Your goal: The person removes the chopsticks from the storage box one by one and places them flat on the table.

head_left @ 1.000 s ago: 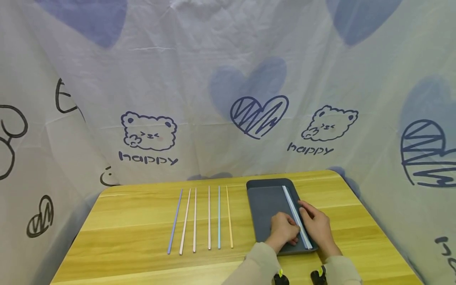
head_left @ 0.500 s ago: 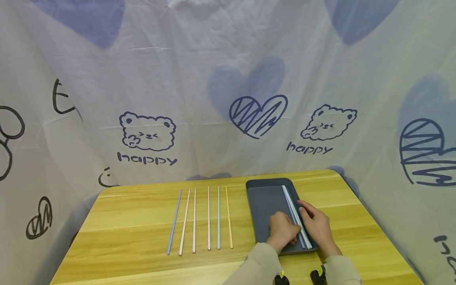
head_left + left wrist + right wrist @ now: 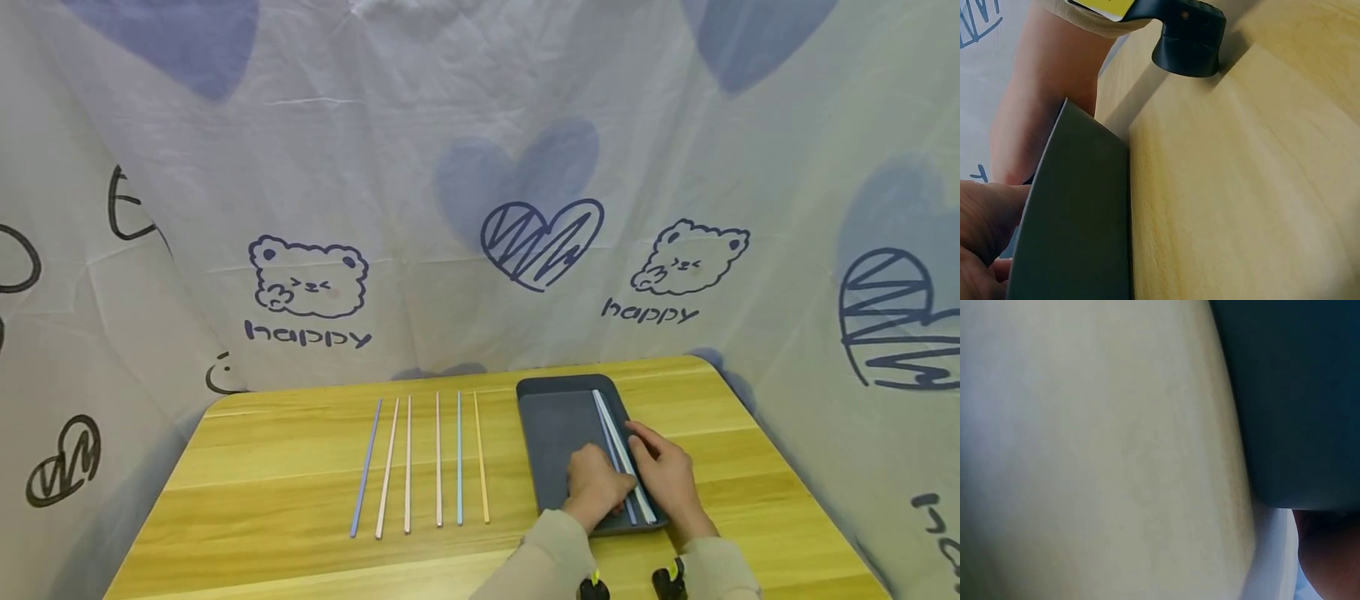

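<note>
The left hand (image 3: 597, 482) reaches over the dark tray (image 3: 557, 429), fingers curled beside a blue stick (image 3: 632, 511); whether its grip is clamped on that stick I cannot tell, since the hand hides its own fingertips. The blue stick lies inside the tray, its far end close to some white sticks (image 3: 642, 505) and its near end apart from them, all toward the right wall. The right hand (image 3: 667, 477) rests along that wall from outside, its grip loose with the fingers reaching forward, and the raised rim stands between its palm and the sticks. Left of the tray, six more sticks lie in a row on the worktop (image 3: 285, 467): a yellow stick (image 3: 482, 458) nearest, then a light-blue stick (image 3: 460, 458), three pale pink sticks (image 3: 438, 458) and a violet-blue stick (image 3: 367, 467). The left sleeve (image 3: 551, 546) covers some worktop before the tray, and a printed cloth (image 3: 390, 158) hangs behind
</note>
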A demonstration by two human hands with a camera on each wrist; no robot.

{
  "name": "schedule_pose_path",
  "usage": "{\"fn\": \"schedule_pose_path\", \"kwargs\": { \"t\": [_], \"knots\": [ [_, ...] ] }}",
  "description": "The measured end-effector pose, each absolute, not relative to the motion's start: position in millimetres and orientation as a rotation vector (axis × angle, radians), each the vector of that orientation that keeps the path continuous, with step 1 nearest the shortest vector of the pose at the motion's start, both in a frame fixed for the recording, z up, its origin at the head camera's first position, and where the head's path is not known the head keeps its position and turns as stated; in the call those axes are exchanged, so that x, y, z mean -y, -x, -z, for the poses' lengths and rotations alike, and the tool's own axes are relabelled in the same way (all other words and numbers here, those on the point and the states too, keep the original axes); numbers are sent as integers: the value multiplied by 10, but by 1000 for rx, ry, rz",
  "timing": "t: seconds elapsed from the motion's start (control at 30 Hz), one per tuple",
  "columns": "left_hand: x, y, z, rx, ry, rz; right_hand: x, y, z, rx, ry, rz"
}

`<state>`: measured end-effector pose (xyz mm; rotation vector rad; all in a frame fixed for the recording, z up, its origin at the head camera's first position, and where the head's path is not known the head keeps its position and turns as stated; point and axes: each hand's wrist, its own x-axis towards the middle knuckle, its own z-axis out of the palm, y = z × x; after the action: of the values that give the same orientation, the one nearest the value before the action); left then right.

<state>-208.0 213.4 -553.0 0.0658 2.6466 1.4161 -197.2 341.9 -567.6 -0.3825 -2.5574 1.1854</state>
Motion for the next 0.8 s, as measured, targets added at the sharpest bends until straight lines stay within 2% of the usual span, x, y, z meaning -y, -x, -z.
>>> {"fn": "schedule_pose_path", "kwargs": {
  "t": [0.63,0.8],
  "knots": [
    [-2136,2111,5509,-2669,-79,-1346,-3414,2001,5706,2561,393,-1166],
    [-2097,2139,5527,-2581,-85,-1462,-3418,2006,5691,2559,402,-1167]
  ]
}}
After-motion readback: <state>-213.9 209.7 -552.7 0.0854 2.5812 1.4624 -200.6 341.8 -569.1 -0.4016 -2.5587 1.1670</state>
